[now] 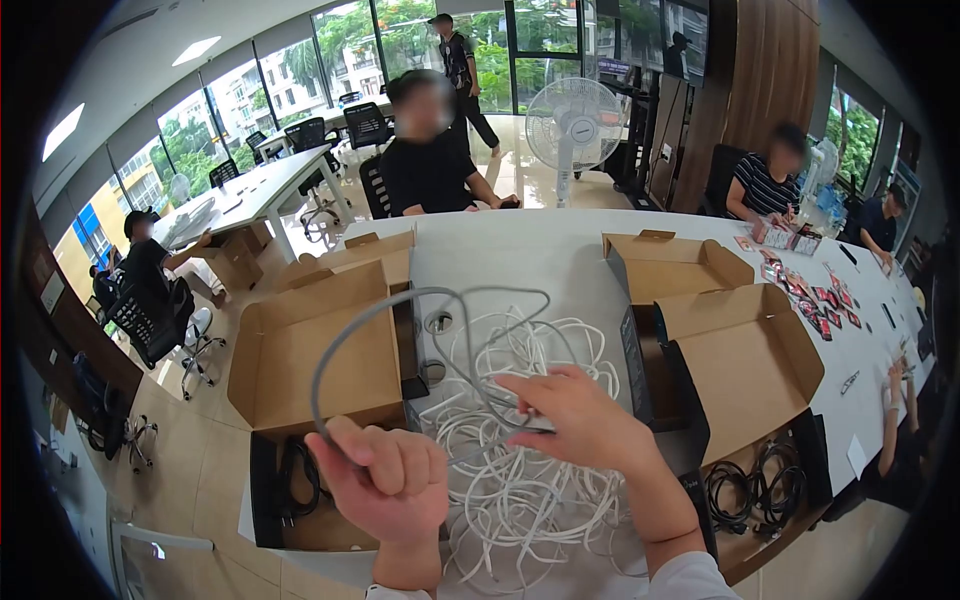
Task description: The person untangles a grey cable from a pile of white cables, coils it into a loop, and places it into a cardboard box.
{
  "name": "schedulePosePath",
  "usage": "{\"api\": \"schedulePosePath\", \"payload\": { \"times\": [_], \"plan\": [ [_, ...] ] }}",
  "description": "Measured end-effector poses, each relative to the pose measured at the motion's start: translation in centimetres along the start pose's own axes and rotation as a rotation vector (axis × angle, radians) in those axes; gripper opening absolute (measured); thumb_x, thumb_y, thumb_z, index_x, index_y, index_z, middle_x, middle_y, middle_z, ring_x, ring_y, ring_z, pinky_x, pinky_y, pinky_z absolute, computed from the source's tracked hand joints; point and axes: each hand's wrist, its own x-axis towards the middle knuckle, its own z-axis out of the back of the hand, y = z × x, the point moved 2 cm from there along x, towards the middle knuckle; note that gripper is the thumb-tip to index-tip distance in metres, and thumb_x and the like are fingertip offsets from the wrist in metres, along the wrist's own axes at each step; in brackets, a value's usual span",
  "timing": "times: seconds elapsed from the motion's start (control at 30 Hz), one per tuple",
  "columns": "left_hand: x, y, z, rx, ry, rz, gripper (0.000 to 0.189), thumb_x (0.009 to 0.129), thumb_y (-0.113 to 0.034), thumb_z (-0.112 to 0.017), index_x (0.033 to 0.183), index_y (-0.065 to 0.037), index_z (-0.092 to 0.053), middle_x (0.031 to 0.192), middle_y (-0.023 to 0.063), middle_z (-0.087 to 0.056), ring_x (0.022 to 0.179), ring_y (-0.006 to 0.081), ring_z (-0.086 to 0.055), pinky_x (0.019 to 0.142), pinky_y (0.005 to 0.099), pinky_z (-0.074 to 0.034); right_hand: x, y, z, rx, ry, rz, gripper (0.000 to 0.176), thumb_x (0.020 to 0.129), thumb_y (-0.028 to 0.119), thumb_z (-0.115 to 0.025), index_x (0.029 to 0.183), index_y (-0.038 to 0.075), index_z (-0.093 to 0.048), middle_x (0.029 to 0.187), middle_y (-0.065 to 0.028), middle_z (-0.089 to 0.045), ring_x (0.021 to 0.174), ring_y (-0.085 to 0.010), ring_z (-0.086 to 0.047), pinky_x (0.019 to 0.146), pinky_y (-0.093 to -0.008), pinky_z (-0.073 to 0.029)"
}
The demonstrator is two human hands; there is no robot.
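Observation:
My left hand (390, 475) is closed around a grey cable (345, 345), which rises from the fist in a wide loop and curves back down to the right. My right hand (575, 415) has its fingers stretched out to the left, with a gap between the index finger and thumb. The grey cable runs by these fingertips; a firm grip on it is not visible. Beneath both hands lies a large tangled heap of white cables (535, 500) on the white table (500, 250).
Open cardboard boxes stand on both sides: the left box (320, 365) and right box (745, 365). Black cables (755, 485) lie coiled in the near right box. Small red packets (825, 300) are spread farther right. A fan (572, 125) and several people are beyond the table.

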Motion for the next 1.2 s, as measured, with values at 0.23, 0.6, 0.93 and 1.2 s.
{"api": "schedulePosePath", "payload": {
  "times": [0.23,0.6,0.93,1.2],
  "plan": [
    [0.7,-4.3,1.3,0.030,-0.100,-0.202,0.033,0.103,-0.031,-0.026,0.085,-0.009,-0.041,0.046,-0.0047,-0.020,0.038,0.0065,-0.012,0.038,0.0261,-0.012,-0.7,-0.9,3.7,0.196,-0.091,-0.161,0.053,0.068,0.002,-0.075,0.118,0.008,-0.061,0.078,-0.0057,-0.056,0.060,-0.0143,-0.053,0.054,-0.0270,-0.045],
    [1.3,-6.2,2.6,0.038,-0.197,-0.184,0.029,0.102,-0.026,-0.032,0.098,-0.002,-0.048,0.049,-0.0043,-0.017,0.040,0.0059,-0.011,0.039,0.0257,-0.011,-1.5,-5.2,5.0,0.272,-0.626,-0.351,0.018,0.094,0.008,-0.048,0.094,-0.001,-0.063,0.059,-0.0024,-0.042,0.053,-0.0090,-0.032,0.048,-0.0256,-0.030],
    [1.3,-2.7,2.7,0.075,0.039,0.059,0.035,0.101,-0.028,-0.028,0.098,-0.003,-0.052,0.043,-0.0055,-0.018,0.034,0.0055,-0.010,0.033,0.0249,-0.010,-2.7,-1.3,5.2,0.520,0.248,0.079,0.053,0.075,0.008,-0.074,0.123,0.005,-0.052,0.079,-0.0053,-0.061,0.065,-0.0116,-0.059,0.057,-0.0237,-0.047],
    [-0.6,-0.4,2.0,0.171,0.182,0.317,0.051,0.098,-0.040,-0.039,0.094,0.006,-0.059,0.042,-0.0068,-0.020,0.035,0.0045,-0.015,0.035,0.0261,-0.011,-1.4,-1.2,3.2,0.254,-0.188,-0.168,0.043,0.076,0.020,-0.075,0.113,0.003,-0.058,0.066,-0.0077,-0.059,0.054,-0.0155,-0.057,0.052,-0.0271,-0.045]
  ]
}}
